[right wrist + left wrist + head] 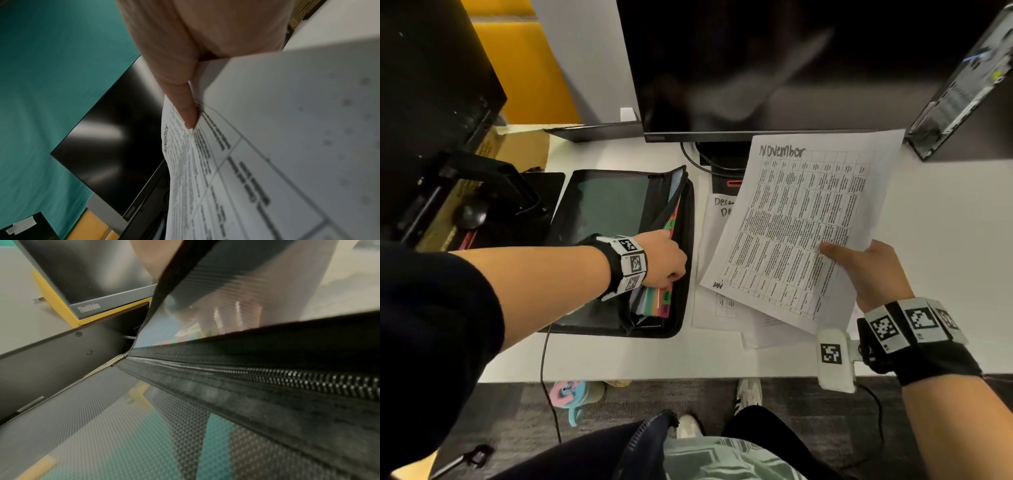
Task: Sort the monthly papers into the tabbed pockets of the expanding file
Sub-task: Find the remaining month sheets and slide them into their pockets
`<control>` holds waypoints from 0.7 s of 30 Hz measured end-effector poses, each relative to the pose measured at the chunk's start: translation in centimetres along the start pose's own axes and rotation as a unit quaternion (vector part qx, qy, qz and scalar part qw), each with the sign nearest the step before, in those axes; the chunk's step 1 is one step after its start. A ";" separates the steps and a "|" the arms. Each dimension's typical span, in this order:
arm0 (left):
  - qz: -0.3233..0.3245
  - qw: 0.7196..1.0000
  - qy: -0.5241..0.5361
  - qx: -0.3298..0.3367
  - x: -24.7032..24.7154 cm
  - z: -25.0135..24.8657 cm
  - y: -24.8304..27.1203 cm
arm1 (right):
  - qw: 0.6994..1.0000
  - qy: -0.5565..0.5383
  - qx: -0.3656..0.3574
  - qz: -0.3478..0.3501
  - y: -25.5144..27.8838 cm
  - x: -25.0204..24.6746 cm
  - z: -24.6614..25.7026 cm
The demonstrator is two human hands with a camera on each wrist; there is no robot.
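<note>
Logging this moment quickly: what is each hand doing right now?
Left hand: fingers curled into the expanding file, parting its tabbed dividers.
Right hand: pinching the November sheet, lifted off the desk.

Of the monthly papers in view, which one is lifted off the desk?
The November sheet, pinched by the right hand and held above the desk; the other papers lie flat beneath it.

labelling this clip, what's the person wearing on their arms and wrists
The left hand has a black wristband with white square tags printed in black patterns, and a dark sleeve covers the upper arm. The right hand has the same band and tags, plus a white tagged box on the wrist with a thin black cable. The right forearm is bare.
</note>
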State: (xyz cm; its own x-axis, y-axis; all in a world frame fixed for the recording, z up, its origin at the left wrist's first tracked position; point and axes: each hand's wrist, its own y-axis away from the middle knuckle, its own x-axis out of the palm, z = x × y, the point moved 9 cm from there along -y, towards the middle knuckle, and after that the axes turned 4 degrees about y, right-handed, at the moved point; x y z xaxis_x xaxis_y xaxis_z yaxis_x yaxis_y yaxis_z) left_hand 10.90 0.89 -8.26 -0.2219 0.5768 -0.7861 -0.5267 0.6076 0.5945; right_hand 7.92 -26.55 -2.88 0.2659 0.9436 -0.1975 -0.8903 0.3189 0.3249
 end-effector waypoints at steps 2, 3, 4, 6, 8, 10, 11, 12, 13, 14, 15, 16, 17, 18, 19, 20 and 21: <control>0.022 1.000 -0.015 -0.012 0.0 0.1 0.2 | 1.000 0.005 0.001 -0.002 -0.1 -0.2 0.0; 0.033 0.999 -0.020 -0.024 0.0 0.2 0.4 | 1.000 0.006 0.001 -0.004 -0.1 -0.4 0.0; 0.044 0.998 -0.026 -0.038 0.1 0.5 0.6 | 1.000 0.008 -0.001 -0.004 -0.1 -0.5 0.1; 0.063 0.995 -0.046 -0.056 0.2 1.0 1.1 | 1.000 0.008 -0.006 -0.002 0.0 -0.7 0.3; 0.070 0.993 -0.085 -0.048 0.3 1.4 1.7 | 1.000 0.008 -0.011 -0.001 0.1 -0.9 0.5; 0.067 0.988 -0.138 -0.022 0.2 1.3 2.4 | 1.000 0.007 -0.011 0.000 0.2 -1.0 0.6; 0.064 0.985 -0.159 -0.010 0.0 1.2 2.7 | 1.000 0.008 -0.010 0.001 0.2 -1.0 0.5; 0.060 0.983 -0.172 -0.004 -0.2 1.2 3.1 | 1.000 0.010 -0.009 0.002 0.2 -1.0 0.5; 0.056 0.983 -0.177 -0.006 -0.6 1.3 3.4 | 1.000 0.013 -0.010 0.003 0.3 -0.9 0.5; 0.050 0.982 -0.180 -0.006 -0.9 1.3 3.7 | 1.000 0.016 -0.012 0.003 0.2 -0.9 0.6; 0.047 0.982 -0.180 -0.004 -1.2 1.3 3.9 | 1.000 0.019 -0.015 0.004 0.3 -0.9 0.7; 0.049 0.983 -0.179 0.001 -1.2 1.2 4.0 | 1.000 0.020 -0.018 0.005 0.3 -0.8 0.7; 0.056 0.983 -0.175 0.004 -1.2 1.2 4.1 | 1.000 0.020 -0.020 0.006 0.2 -0.8 0.8; 0.063 0.984 -0.169 0.005 -1.1 1.4 4.2 | 1.000 0.021 -0.022 0.006 0.2 -0.8 0.9; 0.066 0.985 -0.162 0.002 -1.2 1.5 4.4 | 0.999 0.026 -0.023 0.005 0.0 -0.8 0.9; 0.065 0.986 -0.154 -0.001 -1.3 1.7 4.5 | 0.999 0.031 -0.022 0.003 -0.1 -0.9 0.9; 0.061 0.987 -0.147 -0.006 -1.5 1.9 4.6 | 0.999 0.034 -0.021 0.001 -0.2 -0.9 0.8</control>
State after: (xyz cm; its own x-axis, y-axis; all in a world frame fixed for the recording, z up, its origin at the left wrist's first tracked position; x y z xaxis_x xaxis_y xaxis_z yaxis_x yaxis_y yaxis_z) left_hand 10.34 3.81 -4.04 -0.0374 0.7807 -0.6238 -0.5215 0.5172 0.6786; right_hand 8.16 -27.40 -2.00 0.2394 0.9357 -0.2592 -0.9058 0.3113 0.2873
